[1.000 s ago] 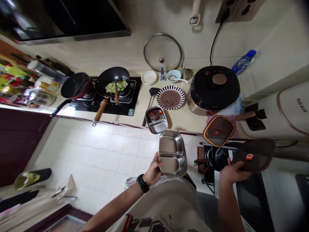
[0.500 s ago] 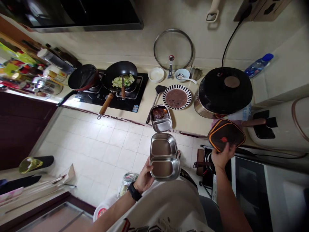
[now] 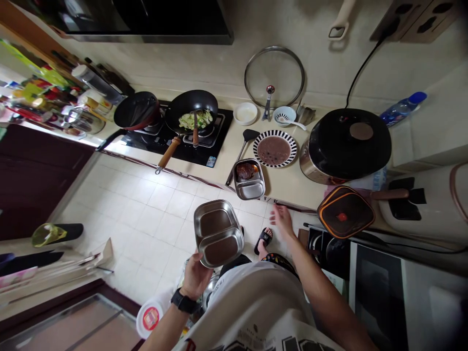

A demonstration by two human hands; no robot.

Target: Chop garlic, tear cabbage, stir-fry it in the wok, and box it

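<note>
Two steel trays in the frame, and one of them was off the counter! Working left to right: on the hob (image 3: pixel 206 153) sat a red-rimmed pan (image 3: pixel 137 111), then a wok (image 3: pixel 190 108) with greens inside and a wooden-handled turner resting in them. Below those, out over the tiled floor, the left hand (image 3: pixel 195 280) held the empty tray (image 3: pixel 218 234), tilted, with its fingers (image 3: pixel 192 269) closed around the near rim. Both compartments showed bare steel. At about 1 o'clock from it, the second tray (image 3: pixel 248 179) stood on the counter, dark meat in one compartment and the other bare, just beside a striped plate (image 3: pixel 275 163) of purple-brown porridge.

Over to the right hand (image 3: pixel 281 220), at 3 o'clock from the empty tray: it was holding nothing, fingers (image 3: pixel 276 210) spread open just short of the counter edge. Further right, an orange-rimmed lid (image 3: pixel 345 212) lay near the black-lidded cooker (image 3: pixel 349 139).

From the way things lay, the trays looked like the work in hand, one part filled and one bare. The next move called for a firm hold on the empty tray, and only the left hand had one.
</note>
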